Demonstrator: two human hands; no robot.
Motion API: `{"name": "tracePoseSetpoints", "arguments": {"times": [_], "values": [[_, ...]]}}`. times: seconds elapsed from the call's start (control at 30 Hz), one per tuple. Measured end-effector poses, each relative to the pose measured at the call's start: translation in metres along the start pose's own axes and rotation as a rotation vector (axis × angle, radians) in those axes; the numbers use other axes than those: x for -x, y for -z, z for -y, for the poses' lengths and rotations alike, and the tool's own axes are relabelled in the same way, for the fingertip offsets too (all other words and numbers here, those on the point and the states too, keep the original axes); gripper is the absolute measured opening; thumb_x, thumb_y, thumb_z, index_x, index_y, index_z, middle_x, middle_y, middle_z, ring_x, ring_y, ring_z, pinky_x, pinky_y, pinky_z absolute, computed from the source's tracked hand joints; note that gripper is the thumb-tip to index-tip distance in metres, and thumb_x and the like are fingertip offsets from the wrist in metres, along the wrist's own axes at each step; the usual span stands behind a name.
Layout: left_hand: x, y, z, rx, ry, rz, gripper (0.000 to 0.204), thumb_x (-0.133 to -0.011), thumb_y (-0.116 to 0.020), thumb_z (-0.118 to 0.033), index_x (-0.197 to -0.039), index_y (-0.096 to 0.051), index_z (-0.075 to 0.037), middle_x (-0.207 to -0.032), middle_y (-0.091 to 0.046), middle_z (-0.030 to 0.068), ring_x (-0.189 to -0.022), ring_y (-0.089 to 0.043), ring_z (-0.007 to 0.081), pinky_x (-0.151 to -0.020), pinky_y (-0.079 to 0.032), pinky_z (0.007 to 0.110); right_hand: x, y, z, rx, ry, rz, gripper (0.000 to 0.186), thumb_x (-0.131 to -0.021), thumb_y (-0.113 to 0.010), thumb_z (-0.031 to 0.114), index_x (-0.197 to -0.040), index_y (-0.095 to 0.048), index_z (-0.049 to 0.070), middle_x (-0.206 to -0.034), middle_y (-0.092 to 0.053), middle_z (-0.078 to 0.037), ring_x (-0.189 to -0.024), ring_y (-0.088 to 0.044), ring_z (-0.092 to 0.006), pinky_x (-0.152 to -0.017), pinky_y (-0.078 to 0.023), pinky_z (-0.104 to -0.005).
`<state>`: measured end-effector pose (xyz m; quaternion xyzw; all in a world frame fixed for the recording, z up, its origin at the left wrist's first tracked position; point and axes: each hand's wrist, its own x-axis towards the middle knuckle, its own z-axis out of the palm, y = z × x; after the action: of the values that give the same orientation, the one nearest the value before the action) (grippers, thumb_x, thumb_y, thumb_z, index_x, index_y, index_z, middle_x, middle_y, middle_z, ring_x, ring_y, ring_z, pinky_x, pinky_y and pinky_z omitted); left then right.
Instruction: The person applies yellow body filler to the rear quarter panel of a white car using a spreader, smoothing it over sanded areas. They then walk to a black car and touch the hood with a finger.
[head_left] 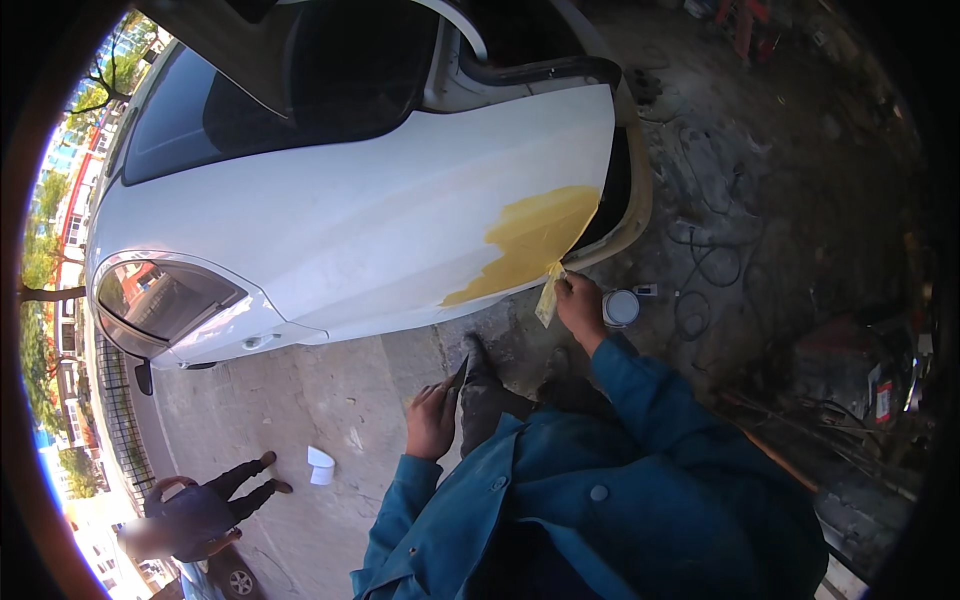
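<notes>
A white car (250, 210) fills the upper middle, with a yellow filler patch (535, 245) on its rear panel near the edge. My right hand (580, 305) is closed on a pale yellow-smeared strip (550, 297), whose upper end is at the lower edge of the patch. Lower and to the left, away from the car, my left hand (430, 418) grips a thin dark blade-like tool (457, 374) pointing up and right. A round can with a pale top (621, 310) stands on the ground just right of my right hand.
A person (200, 515) stands at lower left near another vehicle (228, 577). A white sheet (320, 465) lies on the pavement. At right are hoses (715, 270) and dark clutter with metal pieces (850, 390). A small object (646, 290) lies beside the can.
</notes>
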<state>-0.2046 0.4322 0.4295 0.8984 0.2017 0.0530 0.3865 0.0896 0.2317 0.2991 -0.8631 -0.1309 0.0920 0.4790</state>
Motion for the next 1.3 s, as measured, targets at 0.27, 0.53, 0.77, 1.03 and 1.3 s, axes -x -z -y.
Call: {"name": "tracePoseSetpoints", "arguments": {"times": [0.27, 0.53, 0.77, 1.03, 1.3], "values": [[-0.003, -0.001, -0.003, 0.006, 0.004, 0.016, 0.031, -0.107, -0.063, -0.012, -0.133, -0.075, 0.0, -0.101, -0.073, 0.023, -0.096, -0.068, 0.0443, -0.084, -0.054, 0.052, -0.003, 0.007, 0.008, -0.048, -0.026, 0.017, 0.028, -0.104, -0.067, 0.023, -0.097, -0.068, -0.005, -0.09, -0.065, -0.031, -0.088, -0.063, -0.0531, -0.078, -0.051, -0.0585], [-0.003, -0.003, -0.001, 0.003, 0.017, 0.031, 0.032, -0.107, -0.063, -0.013, -0.134, -0.075, 0.0, -0.098, -0.072, 0.023, -0.096, -0.067, 0.0445, -0.084, -0.054, 0.052, -0.011, 0.026, 0.024, -0.113, -0.02, -0.021, 0.024, -0.102, -0.07, 0.021, -0.101, -0.072, -0.003, -0.09, -0.07, -0.029, -0.084, -0.067, -0.051, -0.074, -0.053, -0.053], [-0.007, -0.004, -0.001, 0.017, -0.011, 0.026, 0.032, -0.106, -0.063, -0.012, -0.134, -0.075, 0.0, -0.101, -0.073, 0.0241, -0.097, -0.068, 0.0451, -0.086, -0.054, 0.052, -0.016, 0.05, 0.047, -0.206, -0.072, -0.021, 0.023, -0.102, -0.07, 0.019, -0.106, -0.074, -0.003, -0.084, -0.07, -0.02, -0.077, -0.067, -0.0328, -0.073, -0.052, -0.0484], [-0.012, -0.005, -0.003, 0.041, 0.011, 0.046, 0.032, -0.107, -0.063, -0.012, -0.134, -0.074, 0.001, -0.106, -0.074, 0.0255, -0.102, -0.069, 0.0461, -0.088, -0.055, 0.052, -0.026, 0.092, 0.083, -0.164, -0.021, -0.066, 0.024, -0.102, -0.067, 0.017, -0.106, -0.074, -0.005, -0.088, -0.073, -0.019, -0.078, -0.067, -0.0283, -0.076, -0.052, -0.0448], [-0.012, -0.009, -0.001, 0.051, 0.0, 0.037, 0.033, -0.107, -0.063, -0.012, -0.134, -0.074, 0.001, -0.107, -0.074, 0.0254, -0.101, -0.069, 0.0462, -0.088, -0.055, 0.052, -0.038, 0.126, 0.127, -0.134, 0.203, -0.208, 0.022, -0.101, -0.071, 0.017, -0.106, -0.074, -0.005, -0.091, -0.073, -0.021, -0.076, -0.07, -0.0346, -0.075, -0.055, -0.0439]]}}
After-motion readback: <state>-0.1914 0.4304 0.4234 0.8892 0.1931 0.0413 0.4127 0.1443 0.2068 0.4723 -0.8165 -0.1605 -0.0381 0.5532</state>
